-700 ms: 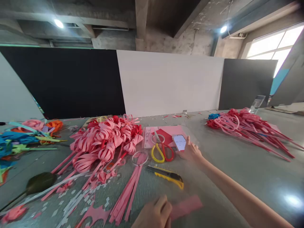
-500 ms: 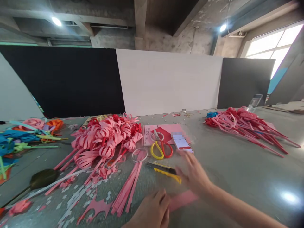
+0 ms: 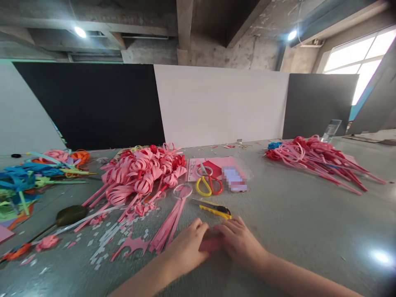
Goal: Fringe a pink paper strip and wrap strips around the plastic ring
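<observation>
Both hands were found low at the centre of the view, close together over the grey table (image 3: 293,231). The left hand (image 3: 192,243) was closed, its fingers curled on the near-left end of a pink paper piece (image 3: 209,244). The right hand (image 3: 239,243) had its fingers bent over the other end; whether it pinched the paper or only pressed on it could not be told. The paper lay between the two hands, largely covered by them.

Just beyond the hands lay a utility knife (image 3: 215,208) with a yellow and black handle. Behind it, scissors (image 3: 210,181) with one yellow and one red handle rested partly on pink sheets (image 3: 230,161), beside a phone (image 3: 234,180) whose screen was blurred out.

To the left of the knife, a bundle of pink strips (image 3: 173,222) had a pale ring (image 3: 174,191) at its far end; around it or merely over it could not be told. Further left stood recorded a heap of pink paper flowers (image 3: 144,171), a dark leaf-shaped piece (image 3: 71,214) and scattered white scraps (image 3: 105,243). Multicoloured paper pieces (image 3: 37,173) occupied the far left; a second pink and red heap (image 3: 312,156) lay well apart on the right, near a clear stand (image 3: 331,130)
</observation>
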{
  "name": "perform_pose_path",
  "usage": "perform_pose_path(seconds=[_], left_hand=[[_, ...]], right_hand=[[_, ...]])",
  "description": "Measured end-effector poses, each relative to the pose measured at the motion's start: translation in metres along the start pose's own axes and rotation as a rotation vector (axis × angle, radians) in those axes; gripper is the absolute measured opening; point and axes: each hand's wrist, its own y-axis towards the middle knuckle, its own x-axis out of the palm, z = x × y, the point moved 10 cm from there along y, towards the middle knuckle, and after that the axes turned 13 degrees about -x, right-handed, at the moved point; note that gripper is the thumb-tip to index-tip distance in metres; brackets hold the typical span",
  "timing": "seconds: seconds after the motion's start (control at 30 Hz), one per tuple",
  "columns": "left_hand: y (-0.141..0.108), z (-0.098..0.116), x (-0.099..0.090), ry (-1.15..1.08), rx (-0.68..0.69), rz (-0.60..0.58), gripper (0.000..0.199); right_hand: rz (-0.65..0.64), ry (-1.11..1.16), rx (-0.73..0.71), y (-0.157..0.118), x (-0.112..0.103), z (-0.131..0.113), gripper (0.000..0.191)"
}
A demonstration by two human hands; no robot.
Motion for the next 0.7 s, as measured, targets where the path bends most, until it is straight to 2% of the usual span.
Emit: perform_pose_path(seconds=[0.13, 0.23, 0.3, 0.53, 0.7], left_hand=[[-0.002, -0.010, -0.004, 0.021, -0.051, -0.109, 0.016], [-0.001, -0.016, 0.003, -0.020, -0.075, -0.228, 0.016], [0.000, -0.017, 0.006, -0.026, -0.075, -0.266, 0.017], [-0.002, -0.004, 0.000, 0.012, 0.050, -0.172, 0.006], [-0.007, 0.010, -0.005, 0.015, 0.174, -0.104, 0.020]], right_hand=[[-0.003, -0.024, 0.004, -0.003, 0.001, -0.001, 0.023], [-0.011, -0.048, -0.012, -0.003, 0.001, -0.002, 0.020], [-0.022, -0.066, -0.027, -0.002, 0.003, -0.002, 0.017], [-0.016, -0.071, -0.062, -0.001, 0.001, -0.007, 0.015], [-0.106, 0.067, -0.176, -0.001, 0.006, -0.022, 0.016]])
